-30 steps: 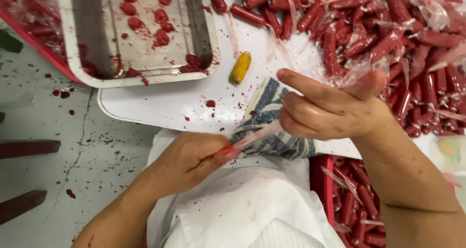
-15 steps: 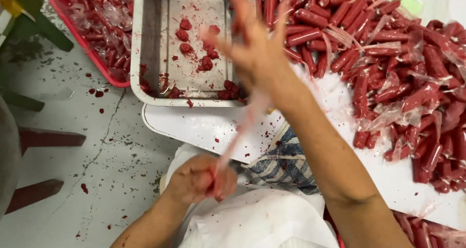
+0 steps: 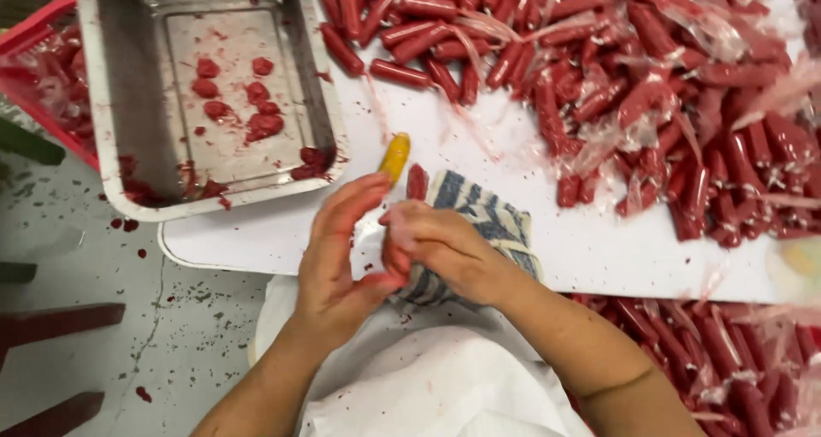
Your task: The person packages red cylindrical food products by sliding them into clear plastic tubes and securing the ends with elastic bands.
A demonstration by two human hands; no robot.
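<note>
Two bare hands meet near the front edge of a white worktop [image 3: 282, 232]. The left hand [image 3: 338, 257] is half open, fingers curved upward. The right hand [image 3: 440, 249] is curled around a small red piece [image 3: 395, 262], mostly hidden in its grip, over a striped cloth [image 3: 479, 210]. At 12 o'clock lie a yellow tool [image 3: 394, 156] and one red sausage [image 3: 416, 181]. A metal tray [image 3: 111, 146] overhangs the worktop's edge at 10 o'clock. A heap of wrapped red sausages [image 3: 650, 86] fills 2 o'clock, cut off by the frame.
</note>
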